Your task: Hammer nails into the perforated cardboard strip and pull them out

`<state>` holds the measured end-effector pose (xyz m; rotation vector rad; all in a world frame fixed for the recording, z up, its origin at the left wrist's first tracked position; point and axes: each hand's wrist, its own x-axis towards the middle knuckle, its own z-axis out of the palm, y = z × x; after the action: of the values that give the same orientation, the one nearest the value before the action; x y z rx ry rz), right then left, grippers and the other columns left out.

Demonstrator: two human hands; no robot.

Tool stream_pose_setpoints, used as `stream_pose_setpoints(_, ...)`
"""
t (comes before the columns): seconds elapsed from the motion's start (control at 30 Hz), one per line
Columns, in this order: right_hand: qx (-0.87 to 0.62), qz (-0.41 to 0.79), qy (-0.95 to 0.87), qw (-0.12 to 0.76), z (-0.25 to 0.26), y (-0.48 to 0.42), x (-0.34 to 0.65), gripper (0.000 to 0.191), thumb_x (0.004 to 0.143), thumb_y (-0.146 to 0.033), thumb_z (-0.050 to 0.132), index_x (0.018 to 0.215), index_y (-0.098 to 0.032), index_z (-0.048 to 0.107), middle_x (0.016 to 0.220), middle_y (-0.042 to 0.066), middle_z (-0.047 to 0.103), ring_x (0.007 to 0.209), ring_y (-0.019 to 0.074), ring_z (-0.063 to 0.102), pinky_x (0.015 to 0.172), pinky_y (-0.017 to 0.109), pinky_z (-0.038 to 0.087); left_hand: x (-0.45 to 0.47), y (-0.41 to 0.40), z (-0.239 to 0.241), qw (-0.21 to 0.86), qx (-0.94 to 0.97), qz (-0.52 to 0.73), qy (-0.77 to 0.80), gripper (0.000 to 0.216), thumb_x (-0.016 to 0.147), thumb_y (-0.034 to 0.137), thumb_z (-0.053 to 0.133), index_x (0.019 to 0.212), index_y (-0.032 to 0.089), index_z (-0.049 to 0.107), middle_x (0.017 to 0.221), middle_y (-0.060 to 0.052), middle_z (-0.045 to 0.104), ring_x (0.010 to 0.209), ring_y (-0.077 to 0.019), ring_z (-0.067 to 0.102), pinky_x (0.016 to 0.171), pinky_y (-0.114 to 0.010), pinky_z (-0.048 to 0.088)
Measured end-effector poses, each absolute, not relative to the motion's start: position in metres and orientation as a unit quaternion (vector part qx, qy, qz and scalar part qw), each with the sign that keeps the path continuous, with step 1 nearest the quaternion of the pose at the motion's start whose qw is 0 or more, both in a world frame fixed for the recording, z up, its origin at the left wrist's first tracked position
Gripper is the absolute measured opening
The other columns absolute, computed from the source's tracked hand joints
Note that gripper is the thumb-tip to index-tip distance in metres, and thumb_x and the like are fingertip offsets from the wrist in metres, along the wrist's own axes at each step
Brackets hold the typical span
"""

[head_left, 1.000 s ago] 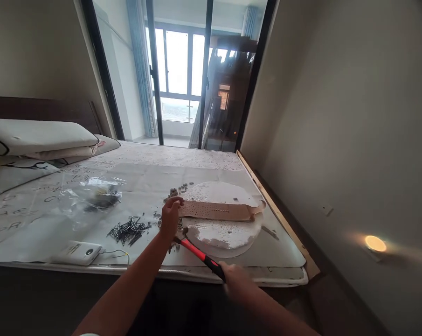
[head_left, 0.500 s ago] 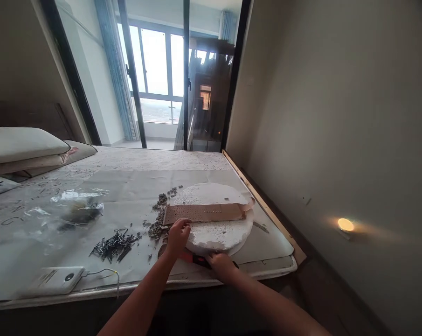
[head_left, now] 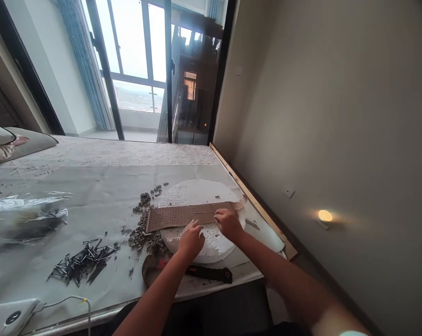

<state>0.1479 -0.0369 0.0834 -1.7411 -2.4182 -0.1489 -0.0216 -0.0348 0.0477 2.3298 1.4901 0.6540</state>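
A brown perforated strip (head_left: 183,216) lies across a round white foam disc (head_left: 197,193) on a covered bed. My left hand (head_left: 190,240) rests on the foam just below the strip, fingers spread toward its near edge. My right hand (head_left: 228,223) presses on the strip's right part, fingers curled down on it. A hammer with a red and black handle (head_left: 204,272) lies on the sheet in front of the disc, touched by neither hand.
Small grey pebble-like bits (head_left: 142,231) lie left of the disc. A heap of dark nails (head_left: 79,263) and a clear plastic bag (head_left: 29,219) sit further left. A white power bank (head_left: 8,317) with a cable lies at the near left. A wall runs along the right.
My right hand let go of the hammer, which now lies on the sheet, and moved up onto the strip. My left hand shifted right onto the foam. The view swung right.
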Motion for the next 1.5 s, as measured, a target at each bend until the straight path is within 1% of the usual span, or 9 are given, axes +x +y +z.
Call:
stream_pose_setpoints(0.03, -0.600, -0.044, -0.798, 0.033, 0.090, -0.020, 0.151, 0.032, 0.091, -0.018, 0.033, 0.095, -0.013, 0.065, 0.105, 0.011, 0.061, 0.098, 0.0185, 0.053, 0.082, 0.026, 0.039, -0.020, -0.033, 0.047, 0.141, 0.816, 0.217, 0.518, 0.030, 0.074, 0.012, 0.047, 0.097, 0.015, 0.066, 0.125, -0.014, 0.054, 0.124, -0.0271, 0.042, 0.103, -0.039, 0.033)
stream_pose_setpoints(0.13, -0.607, -0.030, -0.794, -0.017, 0.093, 0.017, 0.151, 0.030, 0.088, -0.015, 0.038, 0.092, -0.011, 0.067, 0.099, 0.014, 0.064, 0.092, 0.0190, 0.057, 0.077, 0.026, 0.041, -0.016, -0.029, 0.044, 0.122, 0.822, 0.191, 0.523, 0.030, 0.074, 0.014, 0.047, 0.098, 0.014, 0.066, 0.126, -0.016, 0.052, 0.126, -0.0281, 0.039, 0.104, -0.040, 0.030)
stream_pose_setpoints(0.23, -0.604, -0.022, -0.795, -0.056, 0.086, 0.033, 0.145, 0.027, 0.084, -0.013, 0.043, 0.092, -0.008, 0.068, 0.099, 0.017, 0.065, 0.090, 0.0210, 0.060, 0.075, 0.028, 0.042, -0.014, -0.026, 0.041, 0.108, 0.821, 0.166, 0.536, 0.032, 0.073, 0.014, 0.047, 0.099, 0.014, 0.065, 0.126, -0.016, 0.052, 0.124, -0.0295, 0.040, 0.104, -0.041, 0.028)
stream_pose_setpoints(0.37, -0.591, -0.027, -0.800, -0.098, 0.087, 0.036, 0.137, 0.030, 0.079, -0.007, 0.045, 0.100, -0.006, 0.066, 0.100, 0.020, 0.065, 0.093, 0.0243, 0.061, 0.076, 0.030, 0.044, -0.010, -0.022, 0.041, 0.092, 0.819, 0.154, 0.545, 0.034, 0.073, 0.015, 0.046, 0.102, 0.014, 0.064, 0.120, -0.016, 0.056, 0.120, -0.0311, 0.043, 0.101, -0.042, 0.030)
stream_pose_setpoints(0.57, -0.535, -0.040, -0.831, -0.148, 0.088, 0.042, 0.128, 0.029, 0.074, -0.001, 0.048, 0.093, -0.007, 0.069, 0.099, 0.020, 0.067, 0.091, 0.0241, 0.063, 0.076, 0.030, 0.047, -0.009, -0.023, 0.046, 0.092, 0.815, 0.108, 0.562, 0.042, 0.077, 0.020, 0.044, 0.117, 0.013, 0.057, 0.126, -0.013, 0.053, 0.123, -0.0292, 0.039, 0.102, -0.042, 0.029)
stream_pose_setpoints(0.73, -0.505, -0.058, -0.844, -0.170, 0.083, 0.048, 0.124, 0.028, 0.072, -0.002, 0.051, 0.092, -0.006, 0.070, 0.095, 0.022, 0.068, 0.089, 0.0261, 0.064, 0.075, 0.030, 0.049, -0.011, -0.024, 0.048, 0.100, 0.814, 0.098, 0.563, 0.045, 0.077, 0.018, 0.043, 0.120, 0.012, 0.055, 0.127, -0.013, 0.051, 0.124, -0.0274, 0.038, 0.104, -0.040, 0.026)
stream_pose_setpoints(1.1, -0.443, -0.071, -0.875, -0.180, 0.082, 0.060, 0.125, 0.025, 0.071, -0.012, 0.057, 0.091, -0.007, 0.070, 0.094, 0.019, 0.069, 0.088, 0.0270, 0.065, 0.077, 0.032, 0.050, -0.016, -0.025, 0.044, 0.111, 0.804, 0.083, 0.578, 0.050, 0.076, 0.019, 0.041, 0.124, 0.011, 0.053, 0.133, -0.013, 0.048, 0.127, -0.0278, 0.036, 0.106, -0.042, 0.024)
stream_pose_setpoints(1.33, -0.504, -0.057, -0.847, -0.161, 0.084, 0.060, 0.126, 0.029, 0.073, -0.015, 0.057, 0.099, -0.008, 0.067, 0.098, 0.021, 0.067, 0.091, 0.0277, 0.064, 0.076, 0.034, 0.051, -0.014, -0.024, 0.048, 0.107, 0.806, 0.081, 0.577, 0.049, 0.075, 0.017, 0.041, 0.122, 0.011, 0.055, 0.131, -0.013, 0.049, 0.126, -0.0287, 0.037, 0.105, -0.042, 0.026)
stream_pose_setpoints(1.5, -0.574, -0.035, -0.801, -0.163, 0.079, 0.057, 0.118, 0.029, 0.074, -0.017, 0.056, 0.099, -0.009, 0.067, 0.097, 0.021, 0.068, 0.089, 0.0285, 0.066, 0.071, 0.036, 0.052, -0.013, -0.023, 0.047, 0.113, 0.804, 0.075, 0.579, 0.051, 0.076, 0.018, 0.040, 0.125, 0.012, 0.052, 0.133, -0.012, 0.047, 0.128, -0.0282, 0.034, 0.106, -0.042, 0.025)
